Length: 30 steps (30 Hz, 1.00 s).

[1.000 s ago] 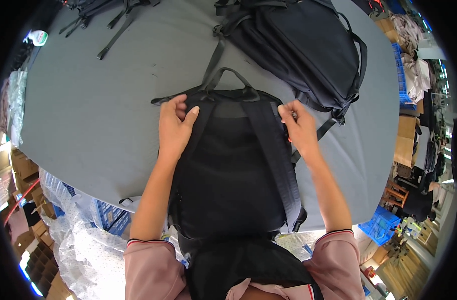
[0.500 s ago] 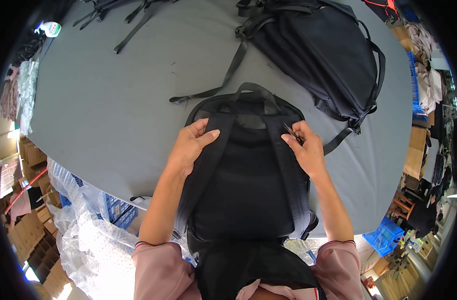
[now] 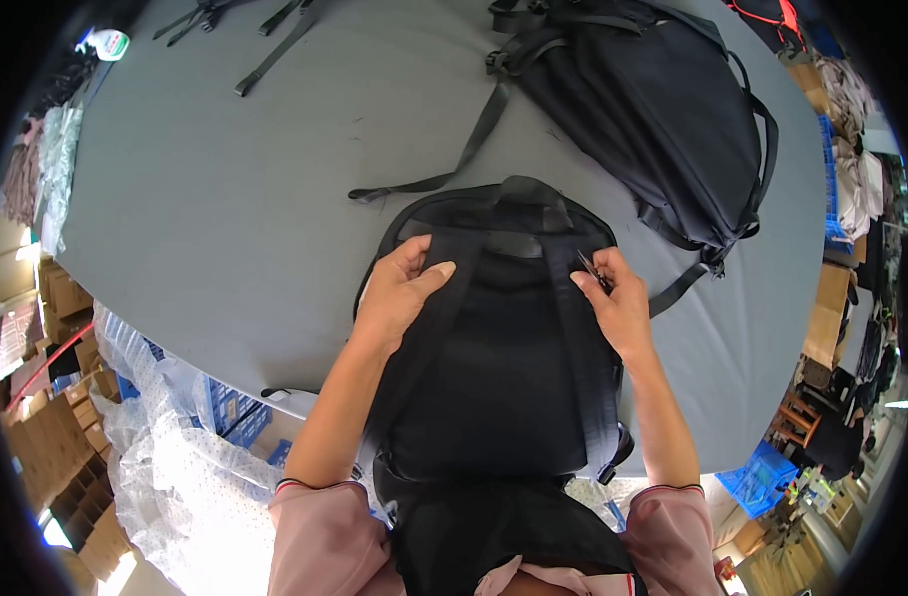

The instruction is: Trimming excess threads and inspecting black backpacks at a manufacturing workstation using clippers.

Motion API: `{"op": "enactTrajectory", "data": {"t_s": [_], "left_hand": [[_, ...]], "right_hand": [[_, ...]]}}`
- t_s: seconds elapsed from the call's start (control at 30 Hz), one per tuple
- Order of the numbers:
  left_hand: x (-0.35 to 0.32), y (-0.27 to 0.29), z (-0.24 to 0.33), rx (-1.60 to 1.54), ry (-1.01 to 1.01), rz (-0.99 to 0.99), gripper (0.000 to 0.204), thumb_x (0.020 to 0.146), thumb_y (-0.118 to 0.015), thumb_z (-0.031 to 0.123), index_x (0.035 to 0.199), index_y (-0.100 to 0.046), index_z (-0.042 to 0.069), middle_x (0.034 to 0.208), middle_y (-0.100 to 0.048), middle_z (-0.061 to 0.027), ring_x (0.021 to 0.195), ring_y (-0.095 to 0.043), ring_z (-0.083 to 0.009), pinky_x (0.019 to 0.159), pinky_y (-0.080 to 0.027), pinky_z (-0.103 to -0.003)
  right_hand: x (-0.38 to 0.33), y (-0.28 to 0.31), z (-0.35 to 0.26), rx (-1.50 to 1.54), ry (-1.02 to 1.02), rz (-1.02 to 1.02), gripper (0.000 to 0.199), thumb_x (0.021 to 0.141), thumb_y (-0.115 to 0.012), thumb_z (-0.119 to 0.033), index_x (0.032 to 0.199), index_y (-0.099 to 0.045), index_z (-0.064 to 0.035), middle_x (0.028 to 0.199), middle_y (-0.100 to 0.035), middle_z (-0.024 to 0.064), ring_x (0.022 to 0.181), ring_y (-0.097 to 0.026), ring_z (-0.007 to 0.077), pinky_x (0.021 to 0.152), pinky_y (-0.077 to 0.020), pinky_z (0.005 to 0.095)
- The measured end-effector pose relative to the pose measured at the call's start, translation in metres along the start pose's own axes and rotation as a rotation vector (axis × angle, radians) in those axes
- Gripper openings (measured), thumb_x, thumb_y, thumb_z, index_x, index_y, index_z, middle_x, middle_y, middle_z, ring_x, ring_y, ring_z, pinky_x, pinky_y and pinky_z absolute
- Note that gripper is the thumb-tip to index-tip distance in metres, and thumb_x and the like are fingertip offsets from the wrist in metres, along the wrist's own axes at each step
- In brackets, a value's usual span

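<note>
A black backpack (image 3: 504, 387) lies in front of me at the table's near edge, its two shoulder straps facing up and its top handle (image 3: 533, 191) pointing away. My left hand (image 3: 398, 296) grips its upper left side, thumb by the left shoulder strap (image 3: 439, 318) and fingers curled at the edge. At the upper right side, my right hand (image 3: 620, 306) is closed around small dark thread snips (image 3: 593, 268), with the pointed tip showing above the thumb. Those fingers rest close to the right strap (image 3: 576, 348); whether they also pinch the fabric is hidden.
A second black backpack (image 3: 653, 119) lies at the far right of the grey table (image 3: 226, 219), a loose strap trailing left. More black straps (image 3: 275, 60) lie at the far left, near a white spray bottle (image 3: 106, 44). Clear plastic wrap (image 3: 176, 467) and blue crates (image 3: 757, 479) stand below the table.
My view has shifted slightly, so the table things sit a little to the right and higher. Both hands stay at the backpack's upper sides, and the top handle now leans flatter.
</note>
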<state>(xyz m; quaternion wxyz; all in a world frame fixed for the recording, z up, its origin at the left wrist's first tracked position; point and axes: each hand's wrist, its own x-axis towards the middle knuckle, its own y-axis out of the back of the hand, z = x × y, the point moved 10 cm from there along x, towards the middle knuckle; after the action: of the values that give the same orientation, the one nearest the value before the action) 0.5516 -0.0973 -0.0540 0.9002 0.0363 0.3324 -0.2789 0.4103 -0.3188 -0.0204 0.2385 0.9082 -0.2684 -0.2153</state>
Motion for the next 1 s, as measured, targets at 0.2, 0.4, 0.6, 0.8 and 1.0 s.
{"op": "enactTrajectory", "data": {"t_s": [0.2, 0.4, 0.6, 0.8, 1.0], "left_hand": [[-0.004, -0.005, -0.002, 0.002, -0.011, -0.014, 0.044, 0.084, -0.064, 0.005, 0.123, -0.047, -0.007, 0.098, -0.058, -0.0007, 0.09, -0.053, -0.0066, 0.081, -0.042, -0.02], [-0.004, -0.006, 0.015, 0.061, -0.22, 0.034, 0.032, 0.085, -0.061, 0.005, 0.114, -0.05, -0.002, 0.09, -0.057, -0.0031, 0.082, -0.053, -0.0083, 0.075, -0.043, -0.023], [-0.051, -0.03, 0.102, 0.93, -1.0, 0.44, 0.038, 0.071, -0.065, -0.003, 0.107, -0.056, 0.002, 0.092, -0.056, -0.0108, 0.083, -0.054, -0.0263, 0.072, -0.046, -0.033], [-0.031, -0.09, 0.102, 0.921, -1.118, 0.058, 0.037, 0.07, -0.064, -0.003, 0.106, -0.059, 0.002, 0.106, -0.056, -0.0107, 0.098, -0.053, -0.0281, 0.085, -0.043, -0.038], [-0.014, -0.062, 0.109, 0.799, -0.975, 0.08, 0.039, 0.073, -0.065, 0.003, 0.112, -0.058, 0.005, 0.112, -0.055, -0.011, 0.107, -0.051, -0.0308, 0.09, -0.042, -0.037]], "right_hand": [[0.001, -0.001, 0.003, 0.012, -0.012, 0.02, 0.023, 0.081, -0.068, -0.015, 0.086, -0.049, -0.0031, 0.061, -0.048, 0.0029, 0.056, -0.038, 0.0128, 0.053, -0.0351, 0.0261], [0.001, -0.002, -0.001, -0.004, 0.004, 0.012, 0.022, 0.082, -0.067, -0.015, 0.092, -0.053, -0.0024, 0.067, -0.056, 0.0025, 0.061, -0.045, 0.01, 0.057, -0.038, 0.025], [-0.003, -0.021, 0.015, 0.409, -0.158, -0.155, 0.029, 0.086, -0.062, -0.008, 0.112, -0.054, -0.001, 0.088, -0.061, 0.0002, 0.079, -0.05, 0.0066, 0.072, -0.0402, 0.0216], [-0.015, -0.028, 0.01, 0.466, -0.166, -0.199, 0.042, 0.088, -0.059, -0.007, 0.126, -0.046, 0.0009, 0.109, -0.061, 0.0038, 0.099, -0.055, 0.01, 0.086, -0.0423, 0.0214], [-0.021, -0.003, 0.004, 0.597, -0.495, -0.191, 0.046, 0.077, -0.073, -0.028, 0.112, -0.057, -0.0034, 0.075, -0.046, -0.0056, 0.062, -0.041, 0.0036, 0.048, -0.0304, 0.0221]]}}
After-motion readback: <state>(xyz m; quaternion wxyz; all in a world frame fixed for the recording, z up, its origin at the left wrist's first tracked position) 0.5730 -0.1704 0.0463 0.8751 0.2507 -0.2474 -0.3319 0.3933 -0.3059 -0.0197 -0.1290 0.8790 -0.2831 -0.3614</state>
